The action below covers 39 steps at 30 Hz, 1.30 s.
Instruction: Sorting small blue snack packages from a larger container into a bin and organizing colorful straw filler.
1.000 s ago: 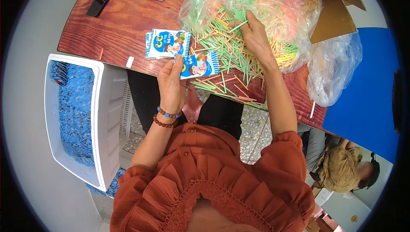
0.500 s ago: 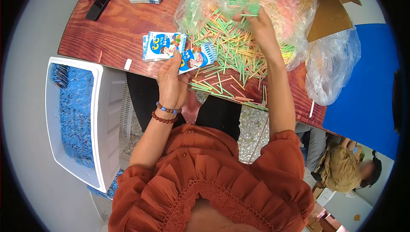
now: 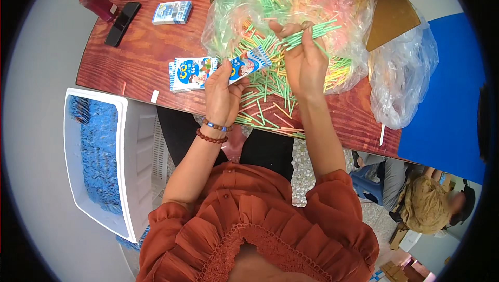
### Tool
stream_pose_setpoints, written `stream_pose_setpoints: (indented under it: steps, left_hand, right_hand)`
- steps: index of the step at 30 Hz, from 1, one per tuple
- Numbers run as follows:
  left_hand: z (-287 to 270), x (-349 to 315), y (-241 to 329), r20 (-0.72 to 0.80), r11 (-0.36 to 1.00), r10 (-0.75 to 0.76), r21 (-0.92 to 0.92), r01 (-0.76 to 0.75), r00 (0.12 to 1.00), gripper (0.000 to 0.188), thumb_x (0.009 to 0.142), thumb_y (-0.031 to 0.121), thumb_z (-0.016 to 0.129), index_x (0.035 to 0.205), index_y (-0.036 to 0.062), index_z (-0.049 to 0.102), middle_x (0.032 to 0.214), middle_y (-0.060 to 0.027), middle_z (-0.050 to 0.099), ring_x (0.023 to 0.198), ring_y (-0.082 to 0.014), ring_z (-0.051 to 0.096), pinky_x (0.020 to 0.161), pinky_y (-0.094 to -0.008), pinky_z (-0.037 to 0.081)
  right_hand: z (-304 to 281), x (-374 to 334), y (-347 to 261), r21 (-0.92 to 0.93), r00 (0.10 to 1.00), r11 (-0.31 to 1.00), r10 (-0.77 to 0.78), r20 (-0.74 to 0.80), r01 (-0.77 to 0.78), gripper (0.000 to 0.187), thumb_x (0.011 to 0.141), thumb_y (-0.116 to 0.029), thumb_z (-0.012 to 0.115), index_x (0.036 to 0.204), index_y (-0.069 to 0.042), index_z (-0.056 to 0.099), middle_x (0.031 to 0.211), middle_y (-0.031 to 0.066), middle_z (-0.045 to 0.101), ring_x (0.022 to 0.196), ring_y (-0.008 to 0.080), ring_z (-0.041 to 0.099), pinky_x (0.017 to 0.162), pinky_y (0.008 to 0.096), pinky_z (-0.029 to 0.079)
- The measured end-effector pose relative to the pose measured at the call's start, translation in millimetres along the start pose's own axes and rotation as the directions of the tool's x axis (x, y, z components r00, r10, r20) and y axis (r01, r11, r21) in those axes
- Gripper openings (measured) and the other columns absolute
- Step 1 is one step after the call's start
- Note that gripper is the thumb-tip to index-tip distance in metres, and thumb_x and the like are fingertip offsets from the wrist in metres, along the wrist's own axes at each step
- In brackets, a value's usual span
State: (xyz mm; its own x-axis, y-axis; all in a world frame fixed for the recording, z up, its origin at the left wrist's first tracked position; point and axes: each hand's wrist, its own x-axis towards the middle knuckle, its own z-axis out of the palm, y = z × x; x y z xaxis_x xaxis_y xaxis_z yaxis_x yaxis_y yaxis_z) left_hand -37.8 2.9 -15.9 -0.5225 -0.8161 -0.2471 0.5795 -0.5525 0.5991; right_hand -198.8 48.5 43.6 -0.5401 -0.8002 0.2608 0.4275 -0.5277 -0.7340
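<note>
step: right hand [image 3: 306, 61] has a small bundle of green sticks [image 3: 311, 31]; left hand [image 3: 222, 91] has a packet [image 3: 248, 65]. Judged: sticks go into the packet.
how to do well: square the stick ends first, keep the bundle tight, tilt the packet mouth toward the right hand, hold it open with the thumb; slide in along the packet's length so nothing snags or spills.
left hand: fingers curled, thumb and fingers pinching the packet's lower end; packet lifted off the bench [image 3: 140, 61], slanting up to the right.
right hand: closed round the sticks, tips poking out to the upper right.
packet vs hands: between both hands, its top end near the right hand's thumb side, not touching the sticks as far as can be told.
sticks supply: loose pile [image 3: 265, 100] on the bench under both hands; clear bag [image 3: 291, 1] full of more just behind.
other packets: flat stack [image 3: 189, 73] just left of the left hand.
risk: loose sticks rolling off the near edge.
</note>
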Motion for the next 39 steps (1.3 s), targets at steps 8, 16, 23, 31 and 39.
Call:
stream_pose_setpoints:
  steps: [8,16,23,31,39]
  left_hand:
    - [17,-1,0,0.032,0.999,0.006,0.044,-0.007,0.999,0.022,0.099,0.022,0.054,0.099,0.0024,0.063,0.093,-0.0065,0.067,0.079,-0.0143,0.061,0.071,-0.0296,0.051]
    - [22,4,-7,0.053,0.999,0.033,-0.01,-0.033,0.998,0.022,0.1,0.02,0.052,0.106,0.0017,0.062,0.101,-0.0085,0.067,0.088,-0.0161,0.065,0.077,-0.0325,0.053]
    - [26,21,-15,0.079,0.99,0.0,-0.138,0.011,0.997,0.028,0.101,0.023,0.049,0.118,0.0026,0.057,0.117,-0.0094,0.064,0.107,-0.0217,0.062,0.089,-0.0406,0.051]
    - [17,25,-7,0.134,0.961,-0.002,-0.276,0.039,0.991,0.033,0.101,0.028,0.049,0.125,0.0062,0.051,0.122,-0.0086,0.06,0.112,-0.0253,0.059,0.097,-0.0451,0.048]
    - [19,20,5,0.008,0.942,0.033,-0.334,-0.028,0.999,0.023,0.095,0.013,0.06,0.117,0.0056,0.056,0.111,-0.0067,0.065,0.102,-0.019,0.063,0.092,-0.0395,0.052]
  right_hand:
    - [20,-17,7,-0.186,0.983,0.967,-0.154,0.102,0.171,0.022,0.104,-0.025,0.04,0.106,-0.004,0.045,0.099,0.0158,0.063,0.12,0.0375,0.054,0.104,0.0494,0.035]
    - [20,-25,24,-0.438,0.976,0.874,-0.162,0.148,0.212,0.025,0.103,-0.026,0.041,0.107,-0.003,0.05,0.125,0.0225,0.058,0.136,0.0346,0.037,0.112,0.0468,0.025]
    - [5,-9,20,-0.35,0.992,0.93,-0.091,0.083,0.115,0.044,0.102,-0.03,0.042,0.132,0.002,0.044,0.145,0.0219,0.04,0.137,0.03,0.036,0.114,0.044,0.023]
    - [-50,-7,-1,-0.903,1.0,0.429,-0.026,0.006,0.017,0.027,0.097,-0.012,0.05,0.118,0.002,0.058,0.113,0.0138,0.063,0.099,0.0209,0.06,0.09,0.0331,0.047]
    - [27,-10,-14,-0.871,0.981,0.486,0.193,0.025,-0.074,0.031,0.09,-0.016,0.063,0.116,0.0,0.06,0.087,0.0063,0.064,0.073,0.0081,0.057,0.066,0.0233,0.047]
